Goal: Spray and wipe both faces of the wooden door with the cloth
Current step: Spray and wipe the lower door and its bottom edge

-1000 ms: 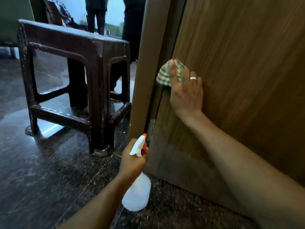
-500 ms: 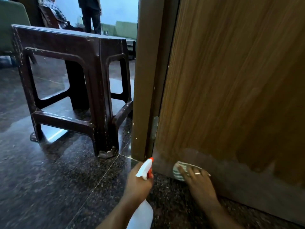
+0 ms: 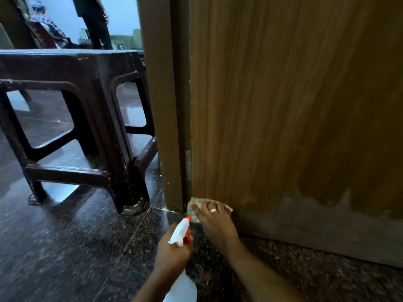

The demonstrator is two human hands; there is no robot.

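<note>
The right hand (image 3: pixel 214 223), fingers flat, presses the pale striped cloth (image 3: pixel 193 207) into the bottom hinge-side corner of the brown wood-grain door (image 3: pixel 283 105), having slid left along its dull lower band, so this face's lowest strip seems nearly wiped, while the left hand (image 3: pixel 172 251) grips the white, orange-triggered spray bottle (image 3: pixel 178 233) just beside.

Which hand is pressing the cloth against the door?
The right hand, the one wearing a ring, presses the cloth against the door's bottom corner; the left hand grips the spray bottle instead.
</note>
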